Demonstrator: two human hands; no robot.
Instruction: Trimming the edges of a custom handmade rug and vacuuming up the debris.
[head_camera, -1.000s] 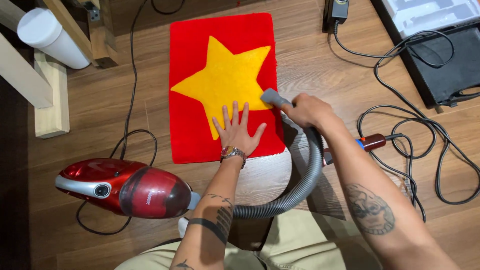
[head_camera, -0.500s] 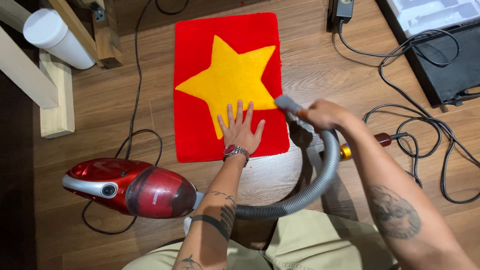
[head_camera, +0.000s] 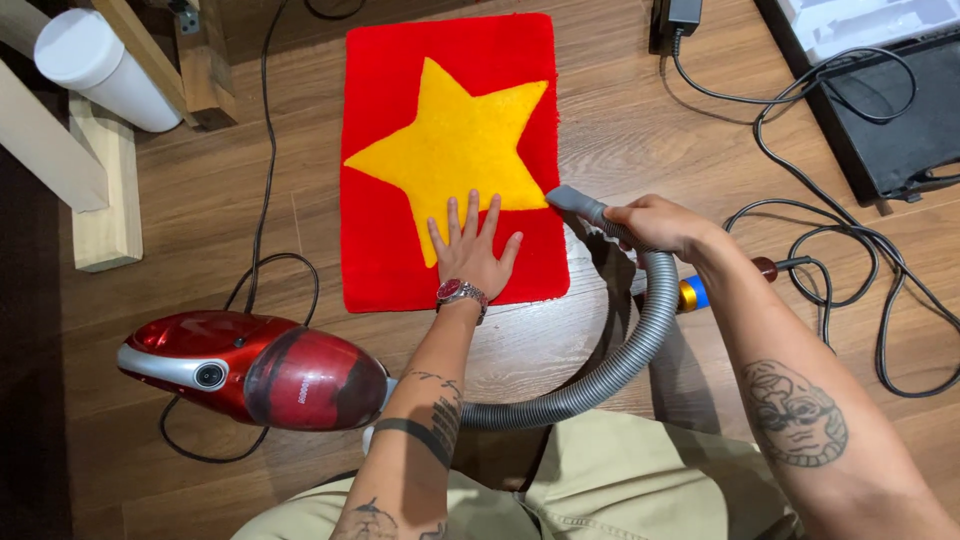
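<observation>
Red rug (head_camera: 380, 150) with yellow star, left hand (head_camera: 470, 250) spread flat on it, right hand (head_camera: 655, 222) clamped on grey hose nozzle (head_camera: 580, 203)

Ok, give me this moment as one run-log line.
left hand: flat on red rug | right hand: grips grey hose, nozzle at rug's right edge | red vacuum: on floor, left

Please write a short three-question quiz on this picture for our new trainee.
1. True or false: the left hand lies flat on the rug.
2. What does the right hand grip? A) a cable B) the grey hose near its nozzle C) a white roll
3. Fill in: the hose runs back to the red ___ on the floor.

Key
1. True
2. B
3. vacuum cleaner
</observation>
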